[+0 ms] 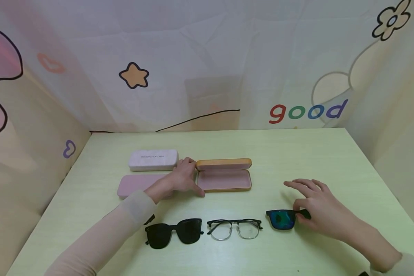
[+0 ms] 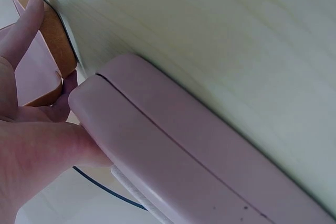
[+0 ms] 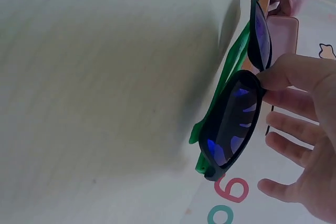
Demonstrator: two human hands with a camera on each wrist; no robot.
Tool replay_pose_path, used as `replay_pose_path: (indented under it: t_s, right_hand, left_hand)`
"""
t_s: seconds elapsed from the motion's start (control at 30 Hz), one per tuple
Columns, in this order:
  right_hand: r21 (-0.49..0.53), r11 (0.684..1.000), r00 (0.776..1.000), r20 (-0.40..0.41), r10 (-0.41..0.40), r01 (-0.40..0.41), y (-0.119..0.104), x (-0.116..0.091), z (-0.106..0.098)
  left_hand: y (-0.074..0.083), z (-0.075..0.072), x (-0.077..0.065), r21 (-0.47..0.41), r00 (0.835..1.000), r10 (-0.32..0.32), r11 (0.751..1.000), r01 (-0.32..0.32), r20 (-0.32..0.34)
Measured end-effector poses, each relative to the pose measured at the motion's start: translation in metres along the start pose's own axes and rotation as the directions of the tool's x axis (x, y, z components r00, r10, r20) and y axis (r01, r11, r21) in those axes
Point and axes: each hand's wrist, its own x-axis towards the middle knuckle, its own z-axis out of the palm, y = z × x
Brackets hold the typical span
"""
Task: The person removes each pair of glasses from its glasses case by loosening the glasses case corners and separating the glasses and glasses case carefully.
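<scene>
My left hand grips the left end of an open glasses case, orange outside and pink inside. Its thumb lies along the front of the case, as the left wrist view shows, and the fingers are at the back. My right hand pinches a pair of sunglasses at the bridge between thumb and index finger, the other fingers spread. These sunglasses have black frames, blue-green mirrored lenses and green inner temples; in the head view the hand hides one lens. A closed pink glasses case lies just beside my left wrist.
A white glasses case sits behind the pink one, left of the open case. Along the front lie black sunglasses and clear eyeglasses with dark upper rims. Printed cloth encloses the back and sides of the table.
</scene>
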Motion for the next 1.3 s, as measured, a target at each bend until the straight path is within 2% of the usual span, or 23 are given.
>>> replay_pose_path:
  t_s: [0.43,0.77,0.97,1.3]
  right_hand:
    - [0.022,1.000,0.999,0.051,0.002,-0.003,-0.004,-0.006,0.001]
    - [0.059,0.997,0.986,0.158,0.046,-0.056,-0.006,-0.005,-0.004]
    - [0.046,0.998,0.993,0.118,0.029,-0.035,-0.005,-0.003,-0.008]
    - [0.119,0.991,0.997,0.053,0.056,-0.062,-0.007,0.022,-0.013]
  left_hand:
    - [0.001,-0.001,0.000,0.000,1.000,0.000,1.000,0.000,0.006]
    - [0.000,-0.001,0.001,-0.005,1.000,0.004,1.000,-0.004,0.012]
    - [-0.001,-0.001,0.001,0.006,1.000,0.008,1.000,-0.008,0.012]
    - [0.000,-0.002,0.000,0.029,1.000,0.016,0.999,-0.016,0.012]
